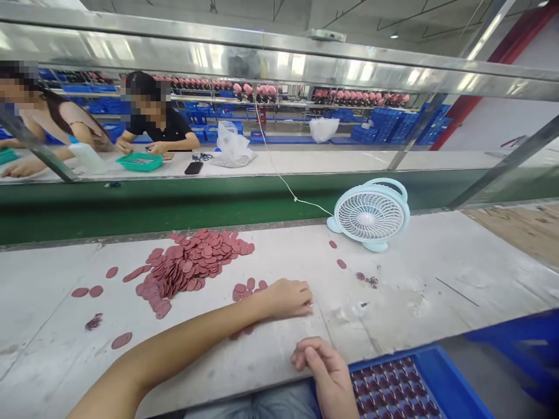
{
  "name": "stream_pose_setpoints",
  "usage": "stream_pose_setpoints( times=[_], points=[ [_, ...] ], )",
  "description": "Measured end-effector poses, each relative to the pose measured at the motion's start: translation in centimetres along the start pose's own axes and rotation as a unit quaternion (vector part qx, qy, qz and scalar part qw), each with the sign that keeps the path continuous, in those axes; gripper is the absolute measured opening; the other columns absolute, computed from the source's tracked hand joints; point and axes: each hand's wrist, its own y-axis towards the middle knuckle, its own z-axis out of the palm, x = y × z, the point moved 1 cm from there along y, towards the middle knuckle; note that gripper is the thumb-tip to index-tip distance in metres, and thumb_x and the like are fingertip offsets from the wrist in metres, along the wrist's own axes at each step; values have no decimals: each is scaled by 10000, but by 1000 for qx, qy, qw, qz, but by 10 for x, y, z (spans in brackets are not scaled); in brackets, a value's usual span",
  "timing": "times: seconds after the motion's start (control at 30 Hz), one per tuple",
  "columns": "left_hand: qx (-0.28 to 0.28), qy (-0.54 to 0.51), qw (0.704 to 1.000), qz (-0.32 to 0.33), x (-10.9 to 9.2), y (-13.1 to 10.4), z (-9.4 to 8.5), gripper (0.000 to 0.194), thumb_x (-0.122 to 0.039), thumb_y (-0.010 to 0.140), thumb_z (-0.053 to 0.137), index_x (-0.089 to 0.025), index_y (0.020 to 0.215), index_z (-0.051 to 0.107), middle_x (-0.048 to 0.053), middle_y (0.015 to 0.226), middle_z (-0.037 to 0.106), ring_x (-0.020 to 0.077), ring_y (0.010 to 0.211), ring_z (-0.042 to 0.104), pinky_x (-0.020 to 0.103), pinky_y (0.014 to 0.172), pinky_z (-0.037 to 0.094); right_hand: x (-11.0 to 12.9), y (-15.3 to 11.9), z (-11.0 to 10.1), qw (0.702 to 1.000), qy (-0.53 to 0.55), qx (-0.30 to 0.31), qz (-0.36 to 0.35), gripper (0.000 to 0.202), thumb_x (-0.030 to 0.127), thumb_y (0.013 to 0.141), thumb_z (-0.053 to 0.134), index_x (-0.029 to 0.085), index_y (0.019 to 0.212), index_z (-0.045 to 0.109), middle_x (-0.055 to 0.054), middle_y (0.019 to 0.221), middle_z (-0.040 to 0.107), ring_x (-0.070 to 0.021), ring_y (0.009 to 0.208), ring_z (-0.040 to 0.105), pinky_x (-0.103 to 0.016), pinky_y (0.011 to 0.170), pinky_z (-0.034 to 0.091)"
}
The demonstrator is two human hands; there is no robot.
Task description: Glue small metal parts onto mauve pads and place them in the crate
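Head view: flat discs (192, 262), no long axis

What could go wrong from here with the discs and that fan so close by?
1. The left hand rests on the table beside a small cluster of discs; a sweep of the forearm might scatter them.
2. The fan faces the bench; if running, it may shift stray discs.
3. The blue tray overhangs the table edge by the right hand; a knock might tip it.
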Motion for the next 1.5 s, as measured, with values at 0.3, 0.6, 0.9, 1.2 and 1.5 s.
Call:
stream_pose_setpoints(
  times=[0.3,0.6,0.9,1.2,1.5],
  points=[
    [-78,39,991,-101,-15,-93,-28,459,-441,962,541,-196,1350,521,153,1387,592,286,1268,559,433,1032,480,-21,7,-43,945,-293,-92,-109,230,363,953,587,261,1143,667,-93,1216,663,-297,1170,613,-506,1034,505],
    [-84,54,981,-164,-21,-107,-6,320,-318,967,537,-190,1245,633,126,1305,654,313,1196,583,504,1018,466,-28,52,-17,824,-525,84,-193,567,352,998,507,174,1522,384,-133,1612,368,-340,1505,289,-576,1183,362],
    [-101,-115,964,-217,-8,-77,-4,134,-267,925,617,-149,941,680,68,978,690,230,981,643,467,932,510,-5,1,-31,997,22,-81,-5,256,305,898,698,217,1135,734,-91,1333,625,-272,1319,509,-479,1181,372],
    [-161,-542,787,-247,-26,-121,-33,288,-327,824,613,-181,1067,662,61,863,631,185,759,619,230,503,449,4,29,-64,884,444,-82,124,447,469,903,609,154,1221,599,-54,948,591,-107,614,524,-193,431,501],
    [-264,-782,496,-271,-78,-167,10,295,-355,782,710,-259,1051,637,26,938,659,98,753,674,96,457,413,0,63,-64,689,696,-71,188,190,293,963,532,180,1113,502,61,725,465,-75,499,509,-146,408,490]
  ],
)
